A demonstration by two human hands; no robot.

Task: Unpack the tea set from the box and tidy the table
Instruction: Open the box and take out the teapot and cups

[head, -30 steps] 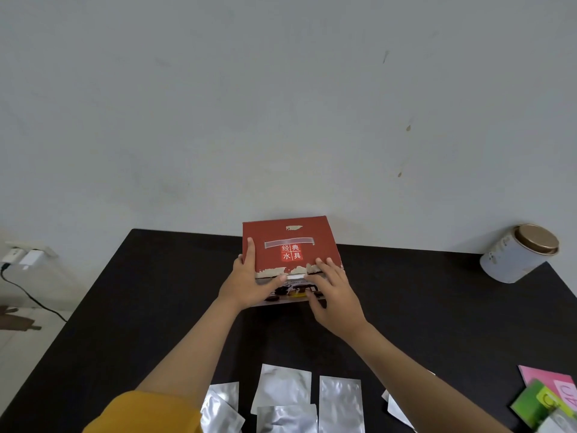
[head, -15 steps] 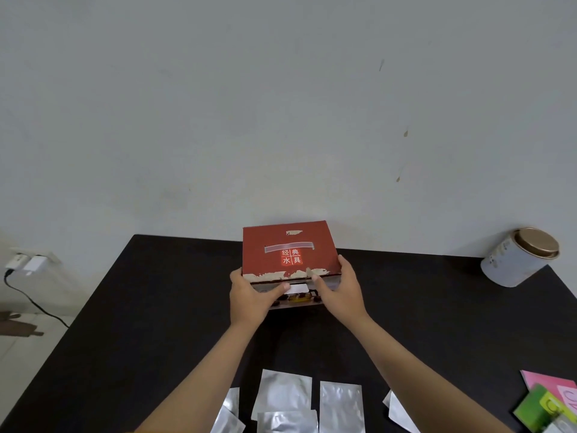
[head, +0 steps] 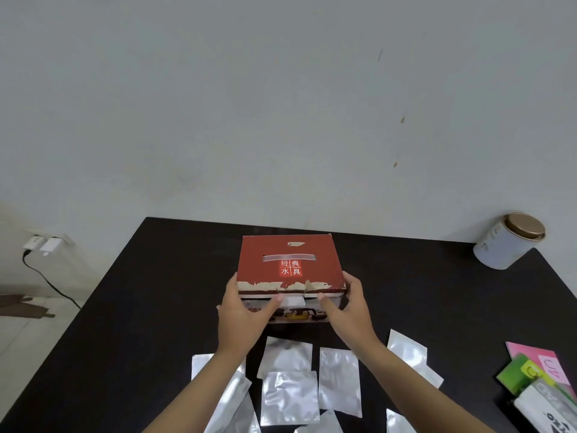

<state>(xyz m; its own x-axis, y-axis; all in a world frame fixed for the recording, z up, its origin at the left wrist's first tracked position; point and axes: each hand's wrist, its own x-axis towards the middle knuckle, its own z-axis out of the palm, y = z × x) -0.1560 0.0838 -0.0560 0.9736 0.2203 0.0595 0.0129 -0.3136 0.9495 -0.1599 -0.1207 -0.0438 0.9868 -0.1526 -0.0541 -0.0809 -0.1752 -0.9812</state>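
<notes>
Both hands are clamped on the red box (head: 288,267) mid-table (head: 140,292): left hand (head: 242,310) wraps its left side, right hand (head: 349,307) its right, thumbs on the front. Foil packets (head: 288,395) lie nearer.

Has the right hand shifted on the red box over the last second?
Yes. The right hand has slid off the lid of the red cardboard box to grip its near right corner, closer to the white tin with the gold lid.
</notes>
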